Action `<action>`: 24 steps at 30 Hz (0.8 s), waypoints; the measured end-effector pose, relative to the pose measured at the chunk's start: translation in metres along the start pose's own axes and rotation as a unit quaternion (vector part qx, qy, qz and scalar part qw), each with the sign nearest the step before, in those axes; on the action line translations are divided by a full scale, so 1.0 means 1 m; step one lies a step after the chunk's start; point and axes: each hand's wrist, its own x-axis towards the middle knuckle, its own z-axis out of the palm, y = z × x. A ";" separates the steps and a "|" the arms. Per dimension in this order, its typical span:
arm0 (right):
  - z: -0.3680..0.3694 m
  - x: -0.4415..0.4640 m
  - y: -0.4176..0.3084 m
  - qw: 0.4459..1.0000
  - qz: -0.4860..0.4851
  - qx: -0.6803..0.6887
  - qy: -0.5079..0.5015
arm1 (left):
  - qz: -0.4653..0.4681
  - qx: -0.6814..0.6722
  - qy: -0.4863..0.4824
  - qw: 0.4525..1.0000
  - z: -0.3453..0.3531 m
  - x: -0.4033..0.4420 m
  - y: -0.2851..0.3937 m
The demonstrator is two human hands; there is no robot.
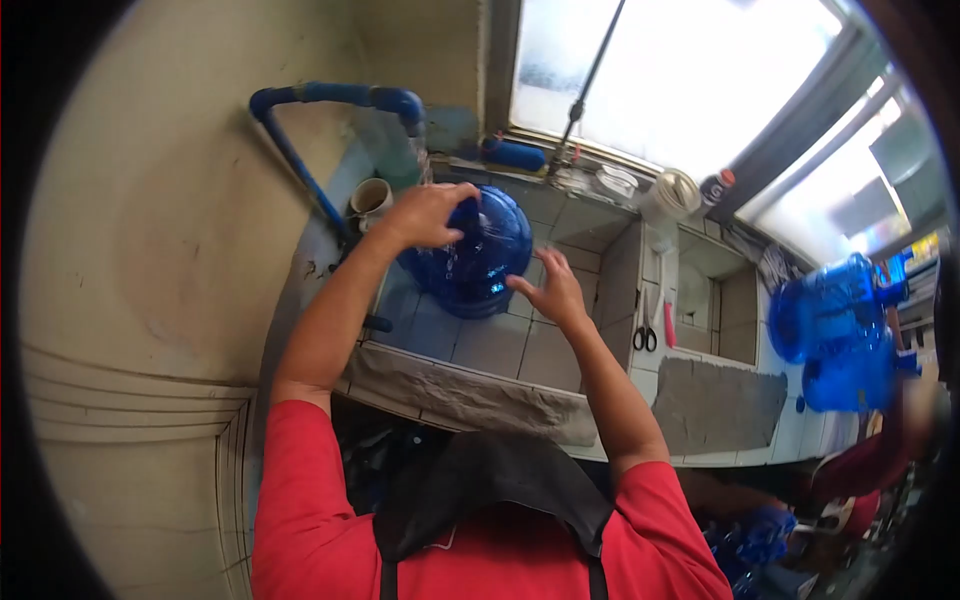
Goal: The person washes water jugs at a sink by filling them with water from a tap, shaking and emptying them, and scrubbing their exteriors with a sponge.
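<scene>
A translucent blue water jug (490, 245) stands in a tiled sink (540, 350). Water runs from the blue pipe spout (405, 105) onto the jug's far-left side. My left hand (425, 214) lies over the jug's upper left, its fingers and thumb curved apart and seemingly touching the surface. Part of the jug is hidden beneath it. At the jug's right side is my right hand (557, 292), fingers spread, with the thumb tip at or very near the jug wall.
A mug (371, 196) stands left of the jug. Scissors (645, 330) and a pink-handled tool (669, 325) lie on the right ledge, near a grey cloth (715, 405). More blue jugs (825, 310) are at far right. A grey cloth (470, 392) covers the sink's front edge.
</scene>
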 end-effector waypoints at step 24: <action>0.015 -0.149 0.155 0.915 0.230 0.021 -0.330 | -0.204 -0.069 0.348 0.913 0.047 -0.002 -0.007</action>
